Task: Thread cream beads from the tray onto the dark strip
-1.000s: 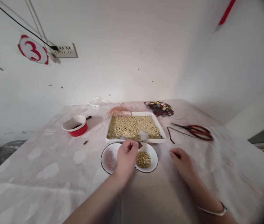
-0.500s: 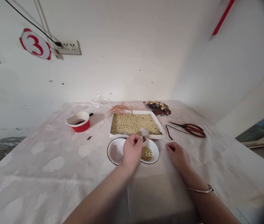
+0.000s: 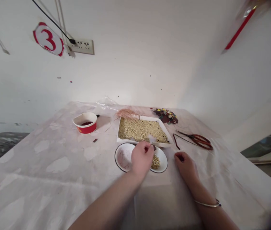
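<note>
My left hand (image 3: 142, 159) is above two white dark-rimmed bowls, its thumb and fingertips pinching a small dark brown piece (image 3: 154, 147). The left bowl (image 3: 125, 149) has pinkish residue inside, and my hand covers part of it. In the right bowl (image 3: 163, 157) lies a heap of small yellowish beads (image 3: 155, 163). Just behind them is a white tray (image 3: 119, 140) full of pale beads (image 3: 141, 127), with some dark ones along its right side. My right hand (image 3: 187, 166) rests on the table right of the bowls, fingers curled together; whatever they hold is hidden.
Scissors (image 3: 201, 141) with reddish handles and a dark bent strip (image 3: 176, 141) lie at the right. Behind the tray are a pile of coloured scraps (image 3: 166, 116) and pinkish threads (image 3: 127, 113). A red-and-white paper tub (image 3: 87, 128) and a small dark scrap (image 3: 95, 140) are left.
The whole view has shifted, so the table things appear slightly farther right. Both hands keep nearly the same place by the bowls, and the left still pinches the brown piece.
</note>
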Available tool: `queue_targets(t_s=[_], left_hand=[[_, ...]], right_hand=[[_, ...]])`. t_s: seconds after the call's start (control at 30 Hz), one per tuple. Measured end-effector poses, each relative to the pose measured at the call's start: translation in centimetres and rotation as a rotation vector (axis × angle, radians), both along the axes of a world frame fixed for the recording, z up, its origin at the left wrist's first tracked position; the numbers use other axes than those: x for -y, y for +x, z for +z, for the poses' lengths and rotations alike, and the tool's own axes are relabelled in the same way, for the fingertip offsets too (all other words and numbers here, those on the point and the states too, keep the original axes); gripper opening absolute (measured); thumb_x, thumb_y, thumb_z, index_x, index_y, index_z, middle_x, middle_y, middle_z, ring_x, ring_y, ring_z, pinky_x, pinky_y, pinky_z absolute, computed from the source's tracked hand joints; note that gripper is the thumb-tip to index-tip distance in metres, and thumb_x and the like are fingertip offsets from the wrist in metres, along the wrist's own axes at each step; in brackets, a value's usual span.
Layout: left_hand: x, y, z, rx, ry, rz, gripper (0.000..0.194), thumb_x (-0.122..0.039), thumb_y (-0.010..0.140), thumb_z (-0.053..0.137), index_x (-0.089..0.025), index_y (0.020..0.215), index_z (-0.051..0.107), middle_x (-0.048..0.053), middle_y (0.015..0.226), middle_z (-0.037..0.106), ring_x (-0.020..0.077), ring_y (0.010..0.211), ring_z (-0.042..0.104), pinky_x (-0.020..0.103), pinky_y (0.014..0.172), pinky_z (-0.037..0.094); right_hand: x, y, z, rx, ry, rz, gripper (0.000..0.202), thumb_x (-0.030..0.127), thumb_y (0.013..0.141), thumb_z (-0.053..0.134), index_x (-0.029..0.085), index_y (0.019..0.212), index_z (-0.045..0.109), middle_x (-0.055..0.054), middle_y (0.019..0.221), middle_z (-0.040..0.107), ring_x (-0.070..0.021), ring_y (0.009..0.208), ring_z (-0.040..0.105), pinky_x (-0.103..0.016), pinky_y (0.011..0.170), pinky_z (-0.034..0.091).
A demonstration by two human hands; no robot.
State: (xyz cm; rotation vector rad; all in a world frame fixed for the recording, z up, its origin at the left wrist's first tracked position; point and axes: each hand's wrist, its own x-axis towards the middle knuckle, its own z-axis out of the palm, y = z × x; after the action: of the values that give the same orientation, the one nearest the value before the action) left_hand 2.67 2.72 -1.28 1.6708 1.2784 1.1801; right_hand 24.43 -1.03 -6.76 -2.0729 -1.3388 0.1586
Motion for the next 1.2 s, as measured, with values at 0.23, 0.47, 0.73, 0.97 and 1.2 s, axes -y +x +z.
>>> queue_targets(t_s=[0.23, 0.47, 0.73, 0.97, 1.2], left_hand=[[0.5, 0.2, 0.5, -0.046, 0.048, -0.006, 0.019, -0.027, 0.083, 0.049, -0.021, 0.066, 0.055, -0.001, 0.064, 0.059, 0.0156, 0.062, 0.054, 0.027, 0.058, 0.036], [0.8, 0.2, 1.5, -0.151, 0.129, -0.048, 0.018, -0.024, 0.085, 0.048, -0.021, 0.067, 0.051, 0.002, 0.068, 0.058, 0.0183, 0.07, 0.055, 0.03, 0.064, 0.038], [2.4, 0.7, 2.5, -0.316, 0.377, -0.17, 0.009, -0.015, 0.081, 0.052, -0.019, 0.076, 0.058, 0.005, 0.076, 0.062, 0.0206, 0.075, 0.056, 0.034, 0.066, 0.042], [1.3, 0.6, 2.5, -0.376, 0.436, -0.024, 0.01, -0.012, 0.077, 0.057, -0.021, 0.076, 0.059, 0.004, 0.078, 0.065, 0.0205, 0.076, 0.058, 0.035, 0.069, 0.043], [0.9, 0.6, 1.7, -0.311, 0.337, -0.035, 0.006, -0.016, 0.078, 0.058, -0.022, 0.076, 0.06, 0.006, 0.083, 0.064, 0.0203, 0.08, 0.059, 0.033, 0.069, 0.048]], right_hand=[[0.0, 0.0, 0.7, -0.137, 0.086, -0.038, 0.019, 0.039, 0.073, 0.054, 0.021, 0.077, 0.06, -0.005, 0.073, 0.068, -0.0229, 0.067, 0.063, -0.034, 0.064, 0.048], [0.6, 0.0, 1.2, -0.265, 0.087, -0.05, 0.024, 0.044, 0.073, 0.054, 0.021, 0.079, 0.061, -0.005, 0.072, 0.068, -0.0216, 0.064, 0.062, -0.033, 0.06, 0.049], [2.1, -0.4, 1.7, -0.361, 0.122, 0.127, 0.021, 0.044, 0.075, 0.057, 0.023, 0.078, 0.06, -0.002, 0.066, 0.065, -0.0196, 0.059, 0.062, -0.028, 0.053, 0.052], [0.0, -2.8, 7.9, -0.201, 0.309, 0.656, 0.008, 0.023, 0.083, 0.055, 0.026, 0.075, 0.057, 0.001, 0.069, 0.061, -0.0148, 0.059, 0.059, -0.023, 0.053, 0.051], [-2.3, -5.2, 7.5, -0.188, 0.422, 0.809, 0.01, 0.015, 0.083, 0.055, 0.024, 0.08, 0.056, 0.0, 0.077, 0.057, -0.0143, 0.072, 0.057, -0.026, 0.062, 0.05]])
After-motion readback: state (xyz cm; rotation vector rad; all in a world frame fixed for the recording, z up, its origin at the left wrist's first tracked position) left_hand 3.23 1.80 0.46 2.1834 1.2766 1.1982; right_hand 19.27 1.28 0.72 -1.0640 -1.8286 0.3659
